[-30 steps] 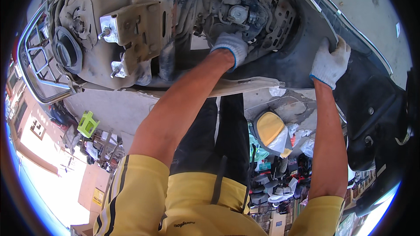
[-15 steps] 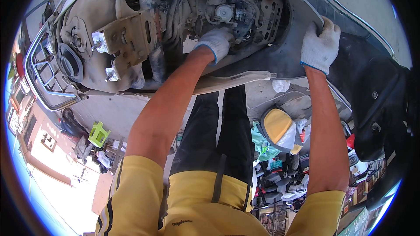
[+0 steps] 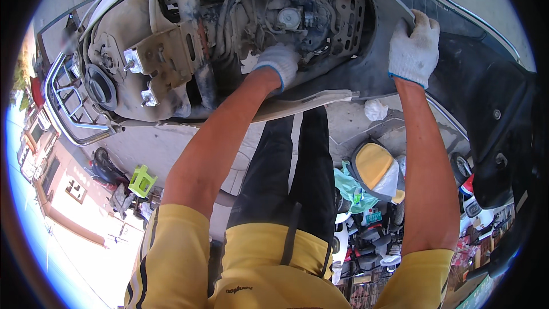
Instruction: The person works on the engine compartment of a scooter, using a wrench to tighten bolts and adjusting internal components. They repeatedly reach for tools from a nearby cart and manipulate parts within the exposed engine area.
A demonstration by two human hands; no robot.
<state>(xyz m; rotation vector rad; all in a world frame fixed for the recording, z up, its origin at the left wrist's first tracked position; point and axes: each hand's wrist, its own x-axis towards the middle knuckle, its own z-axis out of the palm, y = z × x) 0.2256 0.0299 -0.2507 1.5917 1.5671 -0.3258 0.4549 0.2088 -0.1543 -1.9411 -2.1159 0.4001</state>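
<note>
A scooter's body lies across the upper part of the view with its seat opening bare, showing the engine bay (image 3: 240,17) with hoses and a round metal part (image 3: 290,18). My left hand (image 3: 279,62), in a white knit glove with a blue cuff, reaches into the bay below that part. Its fingers are largely hidden among the dark parts. My right hand (image 3: 414,50), gloved alike, is closed over the upper edge of the grey body panel (image 3: 380,51), right of the opening. To its right stands the scooter's black front section (image 3: 480,114).
At left are a rusty bracket (image 3: 163,57) with bolts, a round cap (image 3: 101,87) and a chrome rear rack (image 3: 74,100). A pale trim strip (image 3: 309,103) runs along the near side. Below lie a yellow-grey seat (image 3: 374,166), a green stool (image 3: 142,181) and scooters.
My view has shifted a little, so the scooter and ground appear displaced. My left hand stays in the bay and my right hand stays on the panel edge.
</note>
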